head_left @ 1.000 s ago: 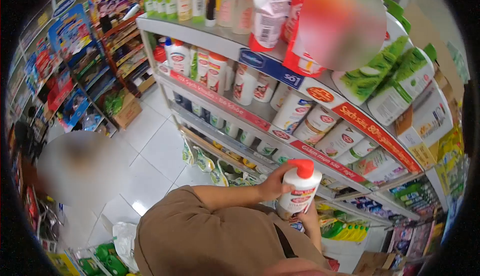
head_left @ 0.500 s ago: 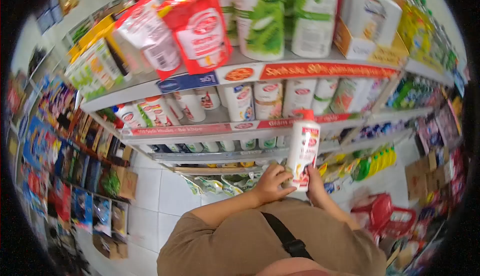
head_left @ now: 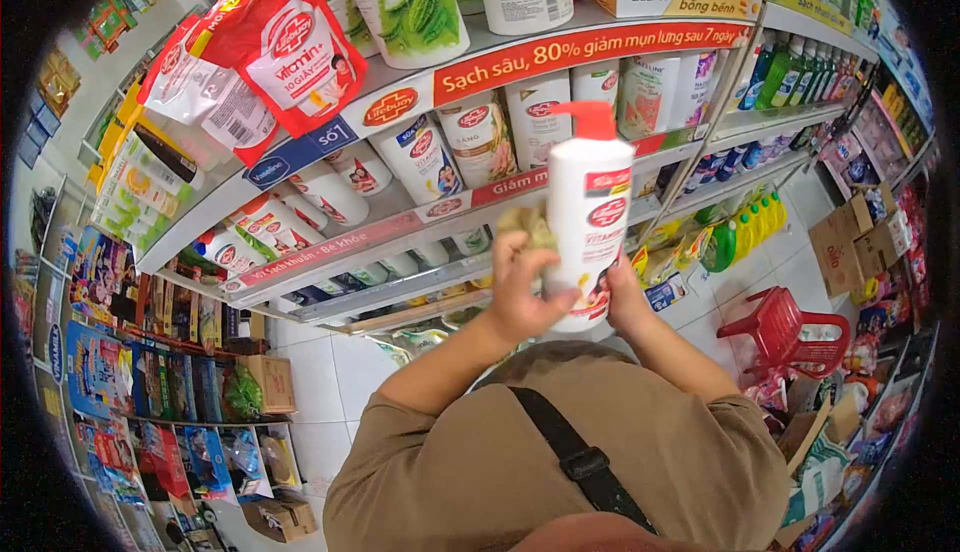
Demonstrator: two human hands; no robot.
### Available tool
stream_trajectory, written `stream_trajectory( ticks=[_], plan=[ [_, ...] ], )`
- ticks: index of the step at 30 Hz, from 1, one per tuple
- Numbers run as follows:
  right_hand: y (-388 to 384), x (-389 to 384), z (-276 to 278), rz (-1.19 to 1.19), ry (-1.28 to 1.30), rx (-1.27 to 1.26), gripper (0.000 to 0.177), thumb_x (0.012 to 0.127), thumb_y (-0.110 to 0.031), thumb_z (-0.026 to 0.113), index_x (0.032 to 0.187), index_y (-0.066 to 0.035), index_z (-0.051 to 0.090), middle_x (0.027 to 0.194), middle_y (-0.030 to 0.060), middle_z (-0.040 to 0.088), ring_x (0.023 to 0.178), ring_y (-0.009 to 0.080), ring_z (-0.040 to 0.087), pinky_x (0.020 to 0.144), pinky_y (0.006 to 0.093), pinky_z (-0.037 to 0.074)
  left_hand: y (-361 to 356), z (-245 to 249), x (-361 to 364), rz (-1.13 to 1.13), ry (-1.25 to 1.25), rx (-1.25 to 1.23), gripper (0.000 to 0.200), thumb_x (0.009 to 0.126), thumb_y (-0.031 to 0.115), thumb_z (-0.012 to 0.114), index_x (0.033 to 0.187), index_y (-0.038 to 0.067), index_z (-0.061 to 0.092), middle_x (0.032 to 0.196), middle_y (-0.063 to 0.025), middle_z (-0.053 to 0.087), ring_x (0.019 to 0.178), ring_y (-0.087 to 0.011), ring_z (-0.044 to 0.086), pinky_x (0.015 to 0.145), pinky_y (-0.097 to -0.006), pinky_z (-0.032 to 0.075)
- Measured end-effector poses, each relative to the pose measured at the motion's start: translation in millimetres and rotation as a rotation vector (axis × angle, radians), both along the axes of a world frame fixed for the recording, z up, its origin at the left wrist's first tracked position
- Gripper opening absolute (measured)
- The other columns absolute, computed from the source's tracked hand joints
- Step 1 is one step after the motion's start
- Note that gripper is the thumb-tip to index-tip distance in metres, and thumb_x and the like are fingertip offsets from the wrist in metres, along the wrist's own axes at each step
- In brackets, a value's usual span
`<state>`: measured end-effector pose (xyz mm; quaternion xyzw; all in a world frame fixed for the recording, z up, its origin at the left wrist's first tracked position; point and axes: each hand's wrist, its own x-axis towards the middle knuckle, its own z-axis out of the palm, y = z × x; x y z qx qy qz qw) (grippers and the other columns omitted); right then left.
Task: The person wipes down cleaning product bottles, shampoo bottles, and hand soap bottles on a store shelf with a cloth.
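Observation:
I hold a white pump bottle (head_left: 588, 214) with a red pump head and red label upright in front of the shelves. My right hand (head_left: 626, 300) grips it from below and behind at its lower right. My left hand (head_left: 518, 290) is at its left side, the thumb on the bottle's lower edge. A blurred tan wad, apparently a cloth (head_left: 527, 222), sits at that hand's fingertips against the bottle. My brown sleeves and a black shoulder strap (head_left: 580, 462) fill the bottom of the view.
Metal store shelves (head_left: 420, 212) with white bottles and red price strips stand right ahead. Red refill pouches (head_left: 290, 42) hang at the upper left. A red plastic stool (head_left: 785, 327) and cardboard boxes (head_left: 850, 237) stand on the tiled floor to the right.
The bottle has come up higher and closer to the camera. My left hand has moved up its side, and the tan wad now shows. The view has swung right along the shelves.

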<state>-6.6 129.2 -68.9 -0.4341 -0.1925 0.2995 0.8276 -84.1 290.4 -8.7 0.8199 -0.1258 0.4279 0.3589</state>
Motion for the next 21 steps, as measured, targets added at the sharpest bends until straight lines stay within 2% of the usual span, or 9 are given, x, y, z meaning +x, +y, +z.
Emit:
stream_trajectory(
  ticks=[6,9,11,13,15,16,17,18,21],
  plan=[
    [-17.1,13.3,6.6,-0.243,-0.119,0.088,0.063,0.074,-0.033,0.067,0.119,0.0,0.038,0.108,0.0116,0.055,0.099,0.0198,0.056,0.08,0.0319,0.048,-21.3,-52.9,-3.2,-0.163,0.319,-0.295,0.045,0.069,0.023,0.069,0.102,0.005,0.044,0.098,-0.0129,0.041,0.092,-0.0266,0.042,0.085,-0.036,0.035],
    [-12.6,0.9,9.8,-0.348,0.018,-0.033,0.077,0.06,-0.022,0.076,0.123,0.0,0.036,0.118,0.0159,0.05,0.105,0.0234,0.053,0.09,0.0373,0.045,-33.9,-65.3,11.5,-0.414,0.521,-1.045,0.04,0.087,0.041,0.046,0.111,0.009,0.043,0.112,-0.0091,0.045,0.107,-0.0222,0.044,0.094,-0.0382,0.035],
    [-17.4,6.0,-2.3,-0.206,-0.564,-0.043,0.052,0.085,-0.031,0.055,0.126,-0.005,0.035,0.128,0.0111,0.039,0.116,0.0232,0.043,0.097,0.0382,0.038,-42.6,-53.3,19.4,-0.615,0.53,-1.538,0.048,0.091,0.051,0.034,0.115,0.011,0.043,0.12,-0.0076,0.046,0.115,-0.0212,0.043,0.097,-0.0398,0.035],
    [-9.3,15.6,2.6,-0.083,-0.158,-0.021,0.067,0.071,-0.032,0.066,0.125,-0.003,0.037,0.124,0.0113,0.046,0.114,0.0289,0.045,0.097,0.0419,0.036,-45.2,-49.4,23.5,-0.783,0.529,-1.7,0.05,0.091,0.051,0.035,0.118,0.01,0.042,0.122,-0.0093,0.047,0.115,-0.0238,0.045,0.098,-0.0418,0.035],
    [-13.7,31.8,-20.4,0.027,-0.161,-0.22,0.082,0.054,-0.032,0.08,0.121,-0.005,0.042,0.118,0.0125,0.053,0.115,0.0383,0.042,0.097,0.0485,0.032,-44.4,-70.5,26.2,-0.945,0.587,-1.747,0.054,0.091,0.05,0.037,0.124,0.008,0.041,0.124,-0.013,0.048,0.115,-0.0283,0.048,0.098,-0.0458,0.036],
    [-24.5,39.8,-26.4,0.022,-0.622,-0.346,0.079,0.053,-0.032,0.08,0.12,-0.008,0.045,0.118,0.0125,0.054,0.117,0.04,0.039,0.097,0.0498,0.03,-49.0,-101.6,34.6,-0.982,0.603,-1.925,0.053,0.09,0.048,0.04,0.123,0.006,0.044,0.122,-0.0151,0.05,0.112,-0.0295,0.05,0.097,-0.0455,0.039],
    [-35.2,48.0,-32.4,-0.084,-1.065,-0.435,0.077,0.051,-0.033,0.081,0.118,-0.011,0.047,0.117,0.0125,0.055,0.119,0.0417,0.037,0.097,0.0511,0.029,-58.5,-96.3,38.8,-0.898,0.605,-1.879,0.052,0.09,0.047,0.041,0.122,0.006,0.045,0.122,-0.014,0.051,0.111,-0.0279,0.051,0.096,-0.0445,0.04],
    [-43.6,51.3,-32.0,-0.107,-1.114,-0.415,0.083,0.049,-0.037,0.081,0.119,-0.01,0.047,0.118,0.0133,0.054,0.119,0.0407,0.037,0.098,0.0504,0.029,-70.5,-84.0,40.7,-0.812,0.609,-1.837,0.051,0.089,0.046,0.042,0.121,0.007,0.046,0.121,-0.0129,0.051,0.11,-0.0263,0.051,0.094,-0.0435,0.041],
    [-72.7,68.2,-19.4,0.08,-0.767,-0.344,0.099,0.042,-0.049,0.083,0.123,-0.007,0.045,0.123,0.0155,0.05,0.122,0.0376,0.036,0.099,0.0485,0.03,-104.2,-67.2,42.8,-0.547,0.646,-1.828,0.046,0.088,0.043,0.047,0.119,0.008,0.049,0.119,-0.0103,0.054,0.106,-0.0227,0.054,0.089,-0.041,0.045]
  ],
)
